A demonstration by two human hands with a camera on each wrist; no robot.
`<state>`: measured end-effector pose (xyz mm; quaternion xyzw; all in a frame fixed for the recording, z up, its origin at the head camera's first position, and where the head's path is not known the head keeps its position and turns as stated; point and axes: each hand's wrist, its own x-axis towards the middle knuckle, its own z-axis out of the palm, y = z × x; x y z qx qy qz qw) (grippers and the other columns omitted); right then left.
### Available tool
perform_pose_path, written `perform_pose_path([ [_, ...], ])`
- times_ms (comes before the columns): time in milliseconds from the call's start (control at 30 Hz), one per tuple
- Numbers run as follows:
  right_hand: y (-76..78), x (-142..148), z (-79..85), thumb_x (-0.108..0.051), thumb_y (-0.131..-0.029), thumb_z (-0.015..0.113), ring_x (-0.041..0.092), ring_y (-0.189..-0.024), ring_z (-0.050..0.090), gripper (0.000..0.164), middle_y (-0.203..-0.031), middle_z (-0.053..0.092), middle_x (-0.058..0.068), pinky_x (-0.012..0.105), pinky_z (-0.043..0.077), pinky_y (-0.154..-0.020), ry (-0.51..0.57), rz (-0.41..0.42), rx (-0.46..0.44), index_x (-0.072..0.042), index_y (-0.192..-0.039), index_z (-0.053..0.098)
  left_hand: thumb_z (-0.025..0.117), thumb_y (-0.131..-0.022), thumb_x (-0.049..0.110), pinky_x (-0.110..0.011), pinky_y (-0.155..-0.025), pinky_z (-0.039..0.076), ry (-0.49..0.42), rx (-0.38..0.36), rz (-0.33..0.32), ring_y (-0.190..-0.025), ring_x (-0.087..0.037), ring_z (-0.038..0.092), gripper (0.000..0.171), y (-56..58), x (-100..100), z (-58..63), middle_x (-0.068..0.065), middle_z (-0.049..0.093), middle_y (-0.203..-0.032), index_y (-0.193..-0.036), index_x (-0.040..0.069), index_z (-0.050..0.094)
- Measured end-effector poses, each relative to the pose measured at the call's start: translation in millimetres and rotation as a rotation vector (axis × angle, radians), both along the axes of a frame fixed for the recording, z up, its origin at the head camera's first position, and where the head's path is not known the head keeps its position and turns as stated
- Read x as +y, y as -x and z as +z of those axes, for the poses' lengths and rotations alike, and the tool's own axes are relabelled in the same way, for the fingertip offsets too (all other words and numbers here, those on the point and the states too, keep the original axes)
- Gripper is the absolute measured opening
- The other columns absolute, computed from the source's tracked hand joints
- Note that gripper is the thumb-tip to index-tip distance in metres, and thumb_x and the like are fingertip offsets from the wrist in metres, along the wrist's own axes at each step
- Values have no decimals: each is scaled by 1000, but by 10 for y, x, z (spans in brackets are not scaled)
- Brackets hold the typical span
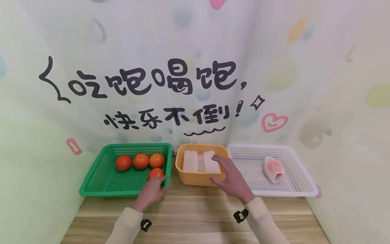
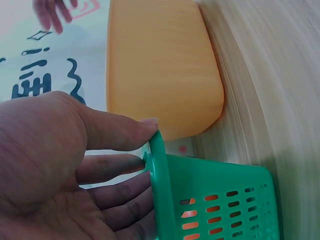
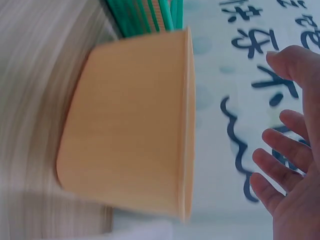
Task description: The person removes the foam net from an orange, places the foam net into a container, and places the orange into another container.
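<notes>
My left hand [image 1: 153,192] is at the front right corner of the green basket [image 1: 126,145], beside the nearest tomato [image 1: 156,173]. Its thumb reaches the basket's rim [image 2: 161,170] in the left wrist view, while the other fingers extend behind that rim, their tips partly hidden. Over the right side of the orange-yellow bin [image 1: 195,179] is my right hand [image 1: 230,179], fingers spread and thumb apart, close to a white foam net sleeve [image 1: 211,162]. The right wrist view shows nothing in this hand. Another foam sleeve [image 1: 190,161] lies in the bin's left part.
More tomatoes [image 1: 141,161] sit along the back of the green basket. On the right, a white basket [image 1: 259,147] contains a red fruit in a foam net [image 1: 274,169]. All three containers stand on a wood-grain table [image 1: 189,217], before a lettered curtain [image 1: 170,37].
</notes>
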<state>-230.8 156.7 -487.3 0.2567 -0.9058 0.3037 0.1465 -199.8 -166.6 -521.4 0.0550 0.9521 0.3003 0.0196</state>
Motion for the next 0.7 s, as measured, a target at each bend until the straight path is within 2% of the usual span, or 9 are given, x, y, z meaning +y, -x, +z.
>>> perform_pose_path([
  [200, 141, 353, 66, -33, -86, 83, 32, -138, 49, 71, -151, 54, 10, 54, 44, -114, -19, -51, 40, -10, -146, 53, 75, -90, 9, -29, -51, 41, 34, -17, 25, -62, -16, 48, 52, -14, 43, 23, -17, 69, -131, -138, -2, 61],
  [300, 214, 549, 103, -34, -86, 83, 35, -140, 47, 75, -153, 51, 13, 58, 43, -114, -46, -96, 22, -9, -148, 50, 74, -90, 9, -29, -50, 41, 29, -34, 42, -61, -17, 48, 52, -13, 70, 27, -16, 67, -135, -140, 0, 60],
  [467, 346, 855, 138, -38, -88, 80, 37, -144, 41, 79, -157, 45, 14, 62, 39, -116, -98, -181, -56, -12, -153, 43, 74, -89, 8, -29, -53, 41, 45, -6, 49, -71, -19, 52, 51, -20, 68, 11, -15, 68, -134, -138, 0, 62],
  [600, 459, 1082, 117, -36, -88, 80, 42, -143, 40, 81, -156, 44, 20, 64, 37, -116, -116, -234, -82, -8, -153, 42, 75, -87, 8, -31, -54, 42, 47, 18, 49, -71, -20, 51, 51, -25, 50, -6, -16, 71, -127, -137, 0, 63],
  [700, 536, 1253, 84, -36, -87, 80, 45, -140, 40, 82, -154, 45, 24, 65, 38, -114, -127, -278, -110, -4, -153, 41, 75, -87, 8, -33, -58, 47, 47, 30, 45, -77, -19, 54, 51, -29, 41, -9, -15, 72, -122, -136, 0, 64],
])
